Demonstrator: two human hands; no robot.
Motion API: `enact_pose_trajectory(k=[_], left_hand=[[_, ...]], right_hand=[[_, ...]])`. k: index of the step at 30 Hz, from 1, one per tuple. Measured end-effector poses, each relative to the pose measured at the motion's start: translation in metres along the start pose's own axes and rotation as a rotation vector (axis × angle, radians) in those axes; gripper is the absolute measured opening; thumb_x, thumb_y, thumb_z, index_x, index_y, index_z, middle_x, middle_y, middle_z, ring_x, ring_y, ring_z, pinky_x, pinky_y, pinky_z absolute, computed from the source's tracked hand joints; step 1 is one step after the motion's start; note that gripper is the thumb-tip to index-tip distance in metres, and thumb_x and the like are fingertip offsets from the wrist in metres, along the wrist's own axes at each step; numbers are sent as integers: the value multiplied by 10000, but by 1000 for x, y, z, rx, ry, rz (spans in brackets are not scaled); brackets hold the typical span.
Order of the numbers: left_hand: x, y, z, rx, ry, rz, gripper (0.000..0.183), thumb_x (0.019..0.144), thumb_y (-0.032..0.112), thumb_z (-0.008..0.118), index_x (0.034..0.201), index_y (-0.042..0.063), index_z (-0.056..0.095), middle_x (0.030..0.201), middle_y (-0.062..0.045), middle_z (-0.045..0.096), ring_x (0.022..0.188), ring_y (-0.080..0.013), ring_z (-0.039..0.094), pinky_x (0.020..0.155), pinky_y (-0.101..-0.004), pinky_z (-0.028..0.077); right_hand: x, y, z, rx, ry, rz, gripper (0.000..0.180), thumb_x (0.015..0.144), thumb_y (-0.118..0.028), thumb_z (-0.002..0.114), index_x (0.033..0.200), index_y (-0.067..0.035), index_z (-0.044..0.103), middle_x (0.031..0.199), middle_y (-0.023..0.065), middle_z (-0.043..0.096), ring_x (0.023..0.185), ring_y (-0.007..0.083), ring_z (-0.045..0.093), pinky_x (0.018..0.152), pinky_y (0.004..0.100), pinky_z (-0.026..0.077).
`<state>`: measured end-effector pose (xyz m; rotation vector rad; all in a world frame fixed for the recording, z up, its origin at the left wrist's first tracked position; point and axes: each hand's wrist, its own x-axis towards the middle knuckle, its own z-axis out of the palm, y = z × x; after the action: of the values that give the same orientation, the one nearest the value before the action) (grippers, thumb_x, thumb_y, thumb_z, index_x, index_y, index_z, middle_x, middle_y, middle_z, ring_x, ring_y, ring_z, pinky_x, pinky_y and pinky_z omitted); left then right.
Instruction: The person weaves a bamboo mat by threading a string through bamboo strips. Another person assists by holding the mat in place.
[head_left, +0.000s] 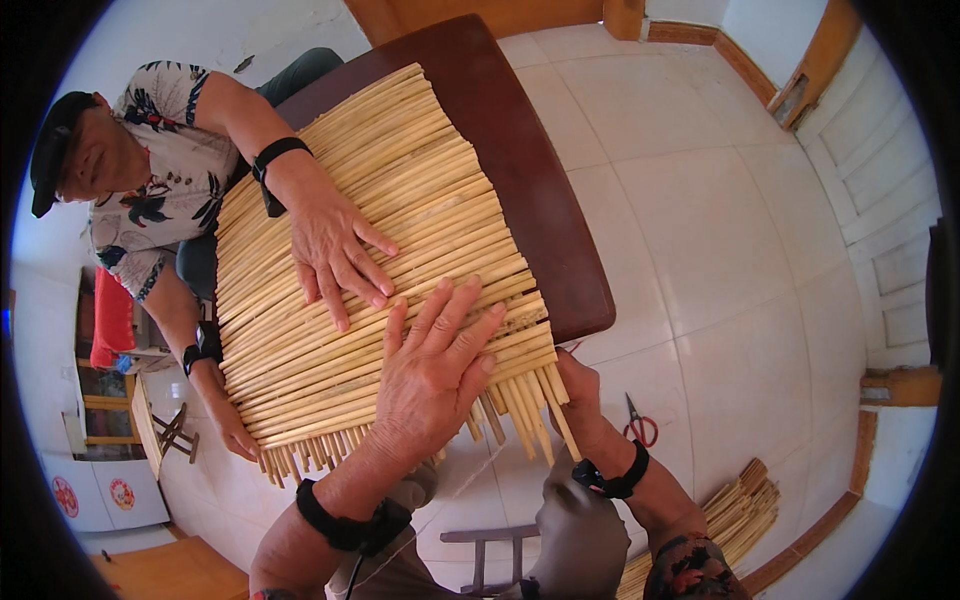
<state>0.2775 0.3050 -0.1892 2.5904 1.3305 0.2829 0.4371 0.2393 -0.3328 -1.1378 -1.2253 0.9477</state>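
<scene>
A large mat of pale reed stalks (375, 187) lies across a dark red table (517, 142). Below its near edge, shorter stalks (529, 409) jut out crosswise underneath. My left hand (435, 356) rests flat on the mat near that edge, fingers spread and nothing gripped. My right hand (581, 390) is at the mat's near right corner, partly hidden behind the stalk ends; its hold cannot be made out. Another person's hand (337, 255) presses flat on the mat just beyond my left hand, and that person's other hand (236, 427) is at the near left corner.
The co-worker (169, 165) sits at the left side of the table. Red-handled scissors (640, 427) lie on the tiled floor (727, 247). A bundle of stalks (739, 502) lies at the lower right. A wooden stool (491, 536) is between my legs, and a thin string (469, 480) hangs near them.
</scene>
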Motion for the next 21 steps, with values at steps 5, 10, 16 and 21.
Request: enact_pose_trajectory(k=[5,10,16,21], left_hand=[[-2,0,3,12,6,2,413,925,252,530,1332,179,518,1480,-59,361,1378,-275,309,1109,-539,160],[-2,2,0,8,-16,4,424,922,252,527,1339,176,508,1479,-65,360,1378,-274,308,1113,-534,151],[-2,2,-1,13,-6,7,436,914,206,505,1349,167,496,1472,-72,364,1374,-286,309,1111,-532,153],[-2,1,0,-1,-3,10,449,892,163,497,1341,157,502,1469,-74,367,1373,-289,310,1110,-535,150]], right_hand=[[-38,25,-14,65,-29,250,219,785,35,641,994,-29,623,841,102,620,737,229,613,681,289,495],[1,-6,-6,18,-56,-88,180,841,54,572,998,-19,620,871,103,618,769,193,602,718,283,481],[1,4,-8,152,-117,26,199,831,68,561,1002,-17,618,888,68,621,784,164,595,720,275,475],[6,-16,-10,256,-189,80,207,869,53,550,1057,-8,611,935,41,634,846,93,584,763,254,482]])
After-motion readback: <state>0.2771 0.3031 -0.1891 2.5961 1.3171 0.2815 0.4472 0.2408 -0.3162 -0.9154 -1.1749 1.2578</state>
